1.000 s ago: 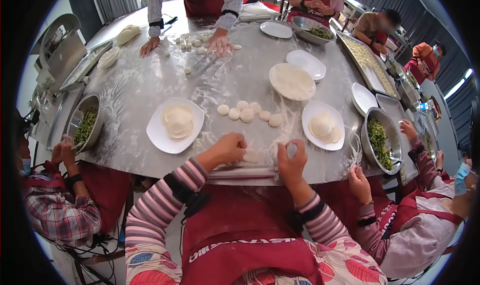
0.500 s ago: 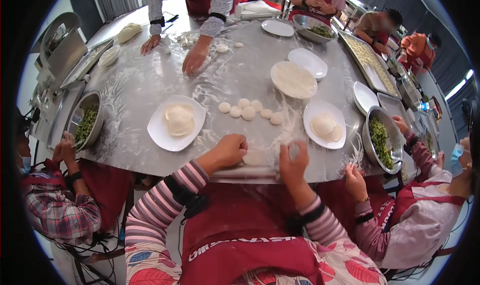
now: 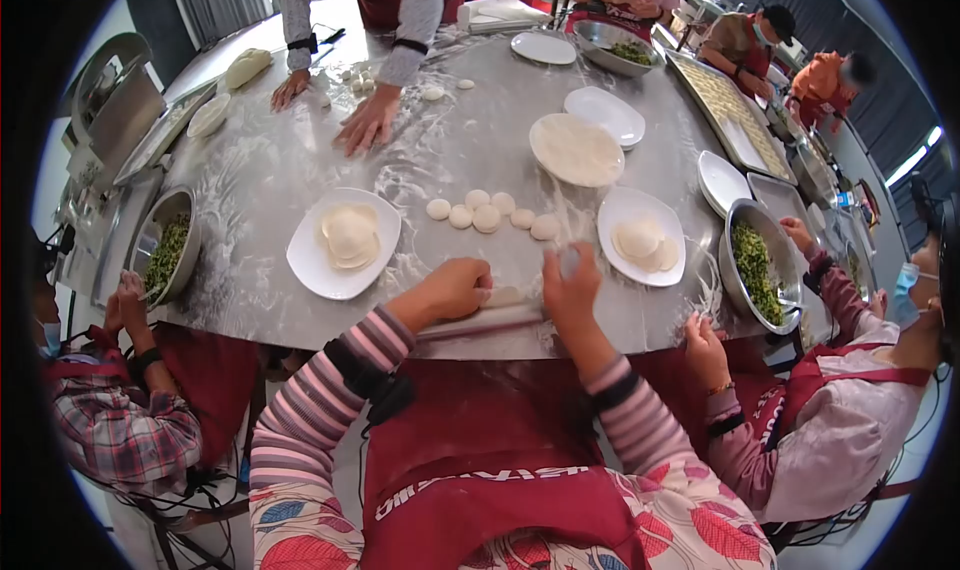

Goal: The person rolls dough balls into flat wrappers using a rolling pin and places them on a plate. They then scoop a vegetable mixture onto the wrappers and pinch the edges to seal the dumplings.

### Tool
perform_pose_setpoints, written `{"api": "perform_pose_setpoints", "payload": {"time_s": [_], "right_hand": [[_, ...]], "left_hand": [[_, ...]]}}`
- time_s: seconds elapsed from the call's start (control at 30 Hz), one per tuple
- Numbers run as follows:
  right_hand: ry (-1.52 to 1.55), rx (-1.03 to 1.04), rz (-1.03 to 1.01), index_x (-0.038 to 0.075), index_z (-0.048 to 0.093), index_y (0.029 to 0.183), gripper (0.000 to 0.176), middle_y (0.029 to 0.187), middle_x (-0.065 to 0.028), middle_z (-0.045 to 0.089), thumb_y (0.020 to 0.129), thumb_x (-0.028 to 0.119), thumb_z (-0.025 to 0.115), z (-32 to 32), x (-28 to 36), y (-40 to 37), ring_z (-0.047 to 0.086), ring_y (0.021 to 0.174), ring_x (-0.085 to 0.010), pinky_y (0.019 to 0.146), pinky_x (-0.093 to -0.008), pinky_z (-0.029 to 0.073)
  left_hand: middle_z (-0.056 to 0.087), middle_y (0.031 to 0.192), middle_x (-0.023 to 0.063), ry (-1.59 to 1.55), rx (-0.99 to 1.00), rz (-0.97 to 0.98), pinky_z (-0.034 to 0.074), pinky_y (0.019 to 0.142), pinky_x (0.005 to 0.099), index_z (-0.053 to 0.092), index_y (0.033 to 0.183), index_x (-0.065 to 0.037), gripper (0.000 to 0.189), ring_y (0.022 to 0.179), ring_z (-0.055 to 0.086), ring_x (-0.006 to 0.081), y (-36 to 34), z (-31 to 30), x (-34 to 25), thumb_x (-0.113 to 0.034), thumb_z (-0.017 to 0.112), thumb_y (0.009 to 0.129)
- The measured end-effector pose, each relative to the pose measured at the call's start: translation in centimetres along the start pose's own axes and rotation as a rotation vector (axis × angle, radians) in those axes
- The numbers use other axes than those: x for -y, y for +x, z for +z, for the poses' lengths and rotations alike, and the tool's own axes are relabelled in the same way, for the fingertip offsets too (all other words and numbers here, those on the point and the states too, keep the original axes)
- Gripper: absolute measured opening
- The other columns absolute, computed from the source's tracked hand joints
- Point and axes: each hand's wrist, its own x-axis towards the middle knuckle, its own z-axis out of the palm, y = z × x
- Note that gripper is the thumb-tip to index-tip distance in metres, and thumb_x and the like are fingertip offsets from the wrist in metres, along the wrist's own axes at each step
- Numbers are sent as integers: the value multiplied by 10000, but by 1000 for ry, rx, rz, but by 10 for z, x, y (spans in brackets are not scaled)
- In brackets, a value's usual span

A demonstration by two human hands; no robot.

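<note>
My left hand (image 3: 455, 288) is closed, its fingertips pinching the edge of a small flat dough wrapper (image 3: 509, 297). A pale rolling pin (image 3: 482, 322), slightly blurred, lies across the table's near edge, partly against the wrapper. Its right end disappears beneath my right hand (image 3: 573, 292), whose palm rests on it with thumb and fingers curved. Just beyond my hands sit several round dough pieces (image 3: 487, 218). Rolled wrappers (image 3: 350, 236) are stacked on a white plate (image 3: 312, 270) at left, and more wrappers (image 3: 642, 244) lie on another white plate (image 3: 668, 217) at right.
A shallow dish of flour (image 3: 577, 151) stands beyond the dough pieces. Metal bowls of green filling stand at left (image 3: 190, 255) and right (image 3: 732, 288). Co-workers sit on both sides; across the table, a person's hands (image 3: 370, 120) touch the floury surface. A tray (image 3: 722, 105) lies at far right.
My right hand and the rolling pin have moved forward, away from my body, toward the wrapper. My left hand keeps its pinch. The person opposite has shifted a hand slightly left, with fingers more spread.
</note>
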Motion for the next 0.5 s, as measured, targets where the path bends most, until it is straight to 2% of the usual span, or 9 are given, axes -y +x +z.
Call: {"api": "perform_pose_setpoints", "payload": {"time_s": [0.03, 0.1, 0.13, 0.2, 0.27, 0.33, 0.37, 0.43, 0.5], "right_hand": [[47, -14, -57, 13, 486, 917, 245, 687, -226, 558, 753, 105, 643, 12, 4, 17, 558, 641, -421, 546, -444, 435], [18, 3, -50, 9, 488, 918, 232, 705, -232, 564, 763, 104, 631, 25, -1, 27, 557, 653, -424, 549, -446, 434], [19, 17, -41, 10, 488, 918, 230, 715, -234, 566, 765, 107, 629, 25, 0, 28, 557, 659, -425, 552, -442, 437], [12, 22, -69, 14, 488, 914, 243, 702, -223, 568, 753, 108, 644, 16, 0, 23, 566, 647, -412, 548, -427, 444], [10, 41, 5, 18, 486, 903, 257, 684, -204, 568, 737, 105, 662, -12, 1, -7, 575, 623, -389, 541, -422, 445], [85, 37, 13, 19, 484, 901, 262, 680, -196, 568, 732, 102, 666, -28, 10, -21, 578, 615, -379, 540, -420, 446], [148, 26, 33, 20, 483, 900, 267, 675, -188, 568, 727, 100, 671, -33, 12, -27, 581, 607, -369, 539, -418, 447], [23, 32, 11, 21, 482, 906, 255, 688, -206, 562, 735, 88, 659, -14, 4, -8, 571, 631, -395, 552, -430, 446], [63, 5, -55, 13, 485, 918, 249, 715, -227, 564, 744, 84, 649, 14, 2, 20, 563, 671, -420, 560, -434, 441]], "left_hand": [[623, 734, 145, 8, 1, 6, 465, 638, 339, 588, 814, 0, 139, 700, 614, 250, 8, 3, 2, -118, 604, 741], [620, 756, 169, 93, -194, 70, 461, 648, 363, 596, 833, 2, 160, 717, 609, 292, 19, 9, 4, -135, 598, 750], [616, 773, 189, 74, -134, 70, 458, 657, 382, 601, 845, 5, 179, 741, 600, 322, 21, 6, 5, -151, 593, 756], [615, 768, 184, 91, -83, 92, 458, 654, 378, 598, 846, 6, 171, 734, 600, 312, 16, 4, 5, -140, 585, 757], [614, 762, 178, 114, -37, 103, 458, 651, 373, 594, 848, 7, 164, 727, 600, 302, 4, 0, 6, -129, 578, 757], [608, 748, 163, -85, -6, 19, 458, 649, 362, 586, 853, 10, 156, 712, 594, 284, -5, -1, 5, -109, 564, 755], [608, 748, 163, -86, 0, 17, 458, 649, 362, 586, 853, 10, 156, 712, 594, 284, -3, -2, 6, -109, 564, 755], [602, 736, 146, -41, 45, 28, 456, 641, 355, 579, 853, 10, 144, 692, 588, 268, 0, -2, 5, -92, 552, 755], [602, 745, 166, 2, -29, 76, 453, 645, 367, 580, 848, 11, 159, 703, 589, 289, 12, 4, 11, -118, 566, 757]]}}
